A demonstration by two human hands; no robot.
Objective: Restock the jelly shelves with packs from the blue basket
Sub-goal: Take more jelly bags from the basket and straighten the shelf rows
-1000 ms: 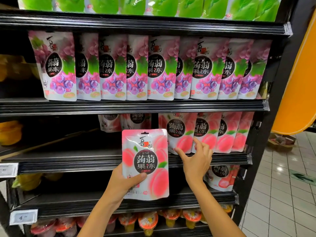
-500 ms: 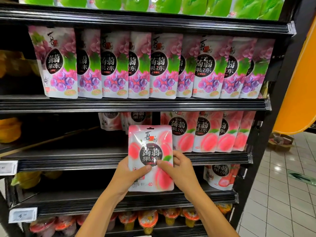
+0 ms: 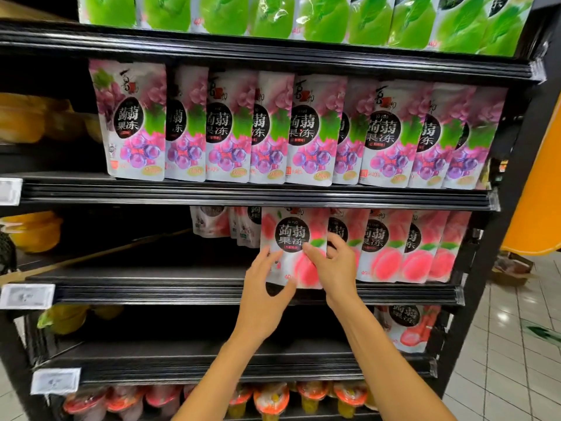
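Black shop shelving beside tiled floor. Nearest: left hand loosely spread, fingertips touching lower left edge of peach pack; right hand pinching that pack, thumb on front, fingers behind right edge. Pack upright at left end of peach row, below grape packs. Step judged: seating pack. Next: settling base flush, then release. Source blue basket unseen.

hands: left hand, right hand, both bare | forearms: bare up to frame edge
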